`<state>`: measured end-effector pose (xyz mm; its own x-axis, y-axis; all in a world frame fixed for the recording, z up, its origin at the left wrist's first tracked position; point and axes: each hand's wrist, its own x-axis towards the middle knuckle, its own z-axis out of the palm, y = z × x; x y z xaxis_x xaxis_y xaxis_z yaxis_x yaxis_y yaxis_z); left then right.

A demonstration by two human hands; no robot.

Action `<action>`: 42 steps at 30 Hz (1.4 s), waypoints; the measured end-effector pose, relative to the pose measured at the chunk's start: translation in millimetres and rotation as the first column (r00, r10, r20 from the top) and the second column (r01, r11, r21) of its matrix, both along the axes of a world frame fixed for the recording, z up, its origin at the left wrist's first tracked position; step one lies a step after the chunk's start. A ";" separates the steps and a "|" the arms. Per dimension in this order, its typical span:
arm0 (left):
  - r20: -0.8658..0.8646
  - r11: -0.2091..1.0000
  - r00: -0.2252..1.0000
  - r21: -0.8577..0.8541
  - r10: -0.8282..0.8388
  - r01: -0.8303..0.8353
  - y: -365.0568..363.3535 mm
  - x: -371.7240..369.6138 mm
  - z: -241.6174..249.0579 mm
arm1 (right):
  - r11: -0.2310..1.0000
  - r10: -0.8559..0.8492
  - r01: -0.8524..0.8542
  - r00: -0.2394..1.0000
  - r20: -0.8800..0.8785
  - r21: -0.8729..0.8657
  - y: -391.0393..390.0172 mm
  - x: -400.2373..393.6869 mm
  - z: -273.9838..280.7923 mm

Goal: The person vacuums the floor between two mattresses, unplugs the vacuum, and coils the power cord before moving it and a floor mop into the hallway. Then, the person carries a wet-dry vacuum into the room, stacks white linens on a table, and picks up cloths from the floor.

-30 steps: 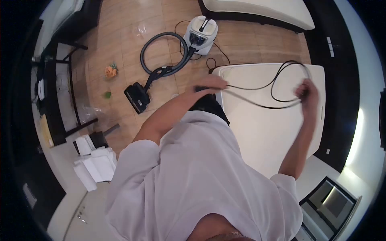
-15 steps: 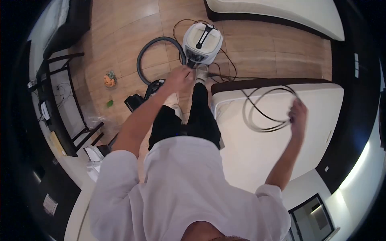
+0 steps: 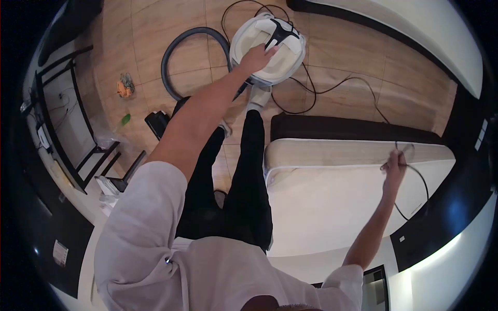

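Observation:
A round white vacuum cleaner stands on the floor beyond my feet. My left hand is on its top, fingers closed round the near end of the black handle. Off to the right, over the edge of the white mattress, my right hand is closed on a thin black cable. Part of the cable hangs in a loop beside that hand. More of it runs across the floor to loops by the vacuum cleaner.
A grey hose curves left of the vacuum cleaner, with a black floor head near my foot. An orange object and a green one lie on the floor. A black metal frame stands at the left; another mattress is upper right.
My left hand has moved up and right onto the vacuum cleaner's handle. My right hand, still on the cable, has moved slightly right and down in the view. More cable now lies on the floor.

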<state>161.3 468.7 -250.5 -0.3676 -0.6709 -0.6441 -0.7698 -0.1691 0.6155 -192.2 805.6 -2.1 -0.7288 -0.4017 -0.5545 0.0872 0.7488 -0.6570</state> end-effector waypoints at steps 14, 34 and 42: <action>0.180 0.968 0.976 -0.239 0.124 -0.079 12.7 22.4 24.9 | 0.934 0.347 -0.350 0.937 0.046 0.077 -157.6 25.4 -252.9; 0.094 0.938 0.984 -0.328 0.150 -0.112 17.3 28.5 -10.9 | 0.935 -0.323 0.324 0.614 -0.720 -0.144 -227.4 37.6 -298.1; 0.076 0.892 0.961 -0.398 0.267 -0.217 29.6 30.3 9.8 | 0.540 0.841 -0.758 0.463 -0.280 0.367 -279.9 28.5 -539.0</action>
